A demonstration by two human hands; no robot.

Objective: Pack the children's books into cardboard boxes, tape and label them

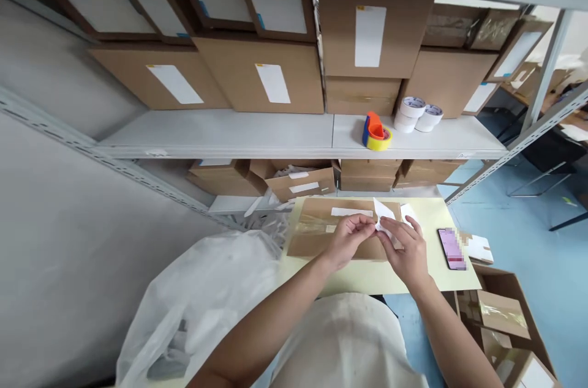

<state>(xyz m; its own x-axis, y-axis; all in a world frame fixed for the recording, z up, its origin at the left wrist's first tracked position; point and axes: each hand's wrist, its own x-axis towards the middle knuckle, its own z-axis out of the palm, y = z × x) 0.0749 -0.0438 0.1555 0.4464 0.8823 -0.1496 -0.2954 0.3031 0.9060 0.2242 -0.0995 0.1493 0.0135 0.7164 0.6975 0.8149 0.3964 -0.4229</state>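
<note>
A tape dispenser [376,131] stands beside white tape rolls [418,114] on a shelf [257,131].

Left hand [351,240] and right hand [408,251] pinch a white label [383,212] over a cardboard box [315,226].

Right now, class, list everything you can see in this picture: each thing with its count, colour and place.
Shelf boxes: many, brown with white labels, on the grey rack.
Tape dispenser: one, orange, blue and yellow, on the rack.
Tape rolls: two, white, beside the dispenser.
Flat parcel: one, brown, on the pale yellow table.
Phone: one, pink screen, table's right side.
Plastic bag: one, white, left of table.
Open cartons: several, brown, floor at right.
Label: one, white, pinched by both hands.
Left hand, right hand: over the parcel.
</note>
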